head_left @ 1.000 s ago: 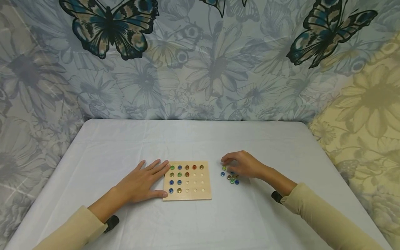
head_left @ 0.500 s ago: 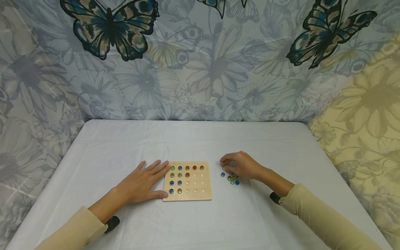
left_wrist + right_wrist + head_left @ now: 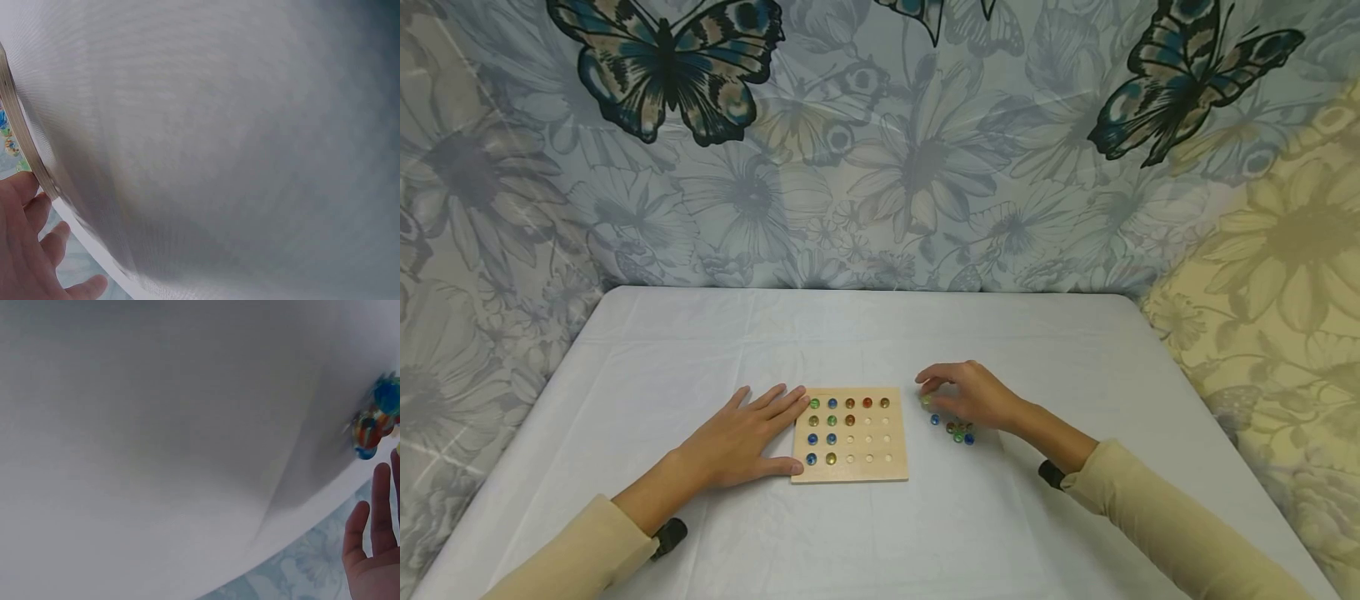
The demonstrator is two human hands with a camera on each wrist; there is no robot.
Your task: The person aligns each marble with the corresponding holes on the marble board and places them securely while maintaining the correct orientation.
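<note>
My left hand lies with fingers spread at the left edge of a wooden board; thumb and fingertips touch it. Glass marbles fill the board's back row and part of the other rows; round hollows show at its right. To the right of the board, my right hand pinches a yellow-green marble between thumb and index finger. Below that hand lie a blue marble and a small cluster of marbles, partly hidden by it. The right wrist view shows some marbles beyond the fingers.
A white cloth covers the table. Behind it hangs fabric printed with flowers and butterflies, and yellowish fabric stands at the right. Each wrist carries a small black camera, one of them a dark device at the left cuff.
My right hand has shifted a little left toward the board, and the yellow-green marble has moved with it, away from the cluster. The left hand and the board stay in place.
</note>
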